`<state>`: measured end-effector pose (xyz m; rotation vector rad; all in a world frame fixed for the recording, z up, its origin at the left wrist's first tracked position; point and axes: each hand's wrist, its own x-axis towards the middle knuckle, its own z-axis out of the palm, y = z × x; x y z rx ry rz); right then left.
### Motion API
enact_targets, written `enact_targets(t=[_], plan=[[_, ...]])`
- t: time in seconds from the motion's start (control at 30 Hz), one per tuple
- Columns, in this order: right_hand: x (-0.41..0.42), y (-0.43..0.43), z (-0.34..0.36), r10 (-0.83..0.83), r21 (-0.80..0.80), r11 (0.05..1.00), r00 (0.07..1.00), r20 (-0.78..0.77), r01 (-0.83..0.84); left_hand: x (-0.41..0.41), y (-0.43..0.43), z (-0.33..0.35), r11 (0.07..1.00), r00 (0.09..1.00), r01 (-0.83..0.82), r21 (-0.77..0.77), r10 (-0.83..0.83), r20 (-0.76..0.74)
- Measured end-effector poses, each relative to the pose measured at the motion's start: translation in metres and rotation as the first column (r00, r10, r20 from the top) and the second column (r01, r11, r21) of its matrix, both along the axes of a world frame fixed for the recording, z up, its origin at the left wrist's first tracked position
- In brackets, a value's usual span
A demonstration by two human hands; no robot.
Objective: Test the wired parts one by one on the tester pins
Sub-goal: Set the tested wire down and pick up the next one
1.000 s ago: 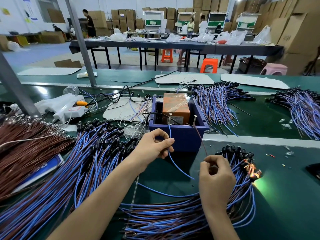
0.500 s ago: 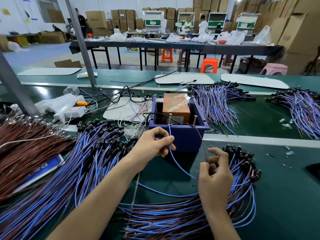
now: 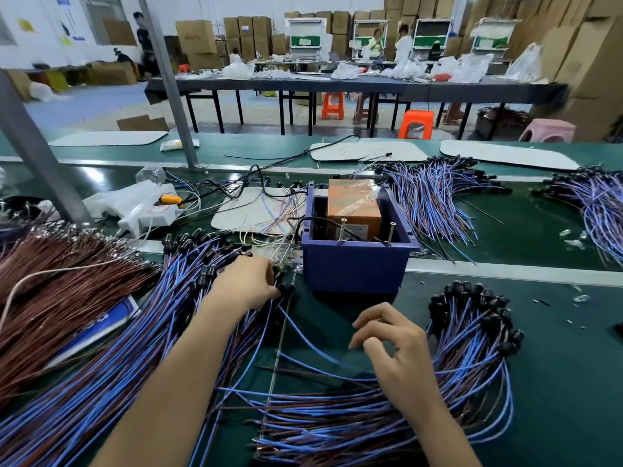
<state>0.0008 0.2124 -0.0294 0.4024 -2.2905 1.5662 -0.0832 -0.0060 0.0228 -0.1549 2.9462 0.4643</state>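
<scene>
Bare mat (image 3: 323,320) between the left pile (image 3: 135,348) and right pile (image 3: 472,358) ends at the blue box (image 3: 354,267).

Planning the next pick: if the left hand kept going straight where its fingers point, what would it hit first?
The left hand points right, its fingers among the black caps of the wired parts. Beyond them it would likely meet the blue bin at its near left corner, though depth is unclear.

Blue and brown wires (image 3: 135,365) tipped with black caps (image 3: 183,239) cover a dark green surface (image 3: 556,382) around a deep blue box (image 3: 354,267) holding an orange block (image 3: 352,203); behind, orange stools (image 3: 415,123), a pink stool (image 3: 547,129), tan cartons (image 3: 195,35).
</scene>
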Motion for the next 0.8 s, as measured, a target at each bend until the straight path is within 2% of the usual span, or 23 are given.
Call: enact_targets(t=[0.1, 0.17, 0.27, 0.37, 0.47, 0.7, 0.8], plan=[[0.000, 0.000, 0.000, 0.054, -0.006, 0.999, 0.998, 0.035, -0.054, -0.002, 0.010, -0.009, 0.974, 0.998, -0.044, -0.221, 0.033, -0.053], [0.000, -0.001, 0.000, 0.075, 0.000, 0.997, 0.996, 0.047, -0.075, -0.003, 0.015, -0.015, 0.963, 0.997, -0.057, -0.263, 0.039, -0.073], [0.000, -0.001, -0.002, 0.091, 0.007, 0.996, 0.993, 0.069, -0.092, -0.002, 0.018, -0.013, 0.983, 0.996, -0.053, -0.175, 0.039, -0.086], [0.000, -0.001, -0.001, 0.131, -0.065, 0.990, 0.983, 0.132, -0.123, 0.001, 0.014, 0.003, 0.998, 0.995, 0.039, 0.050, -0.034, -0.096], [0.000, 0.000, 0.002, 0.226, -0.186, 0.965, 0.950, 0.217, -0.187, 0.011, 0.015, 0.019, 0.947, 0.981, 0.183, 0.263, -0.160, -0.105], [0.003, -0.003, 0.006, 0.369, -0.257, 0.917, 0.893, 0.259, -0.304, 0.025, 0.031, 0.030, 0.857, 0.929, 0.368, 0.360, -0.350, -0.116], [0.003, -0.002, 0.009, 0.370, -0.260, 0.915, 0.899, 0.236, -0.308, 0.027, 0.038, 0.027, 0.841, 0.904, 0.427, 0.333, -0.398, -0.153]])
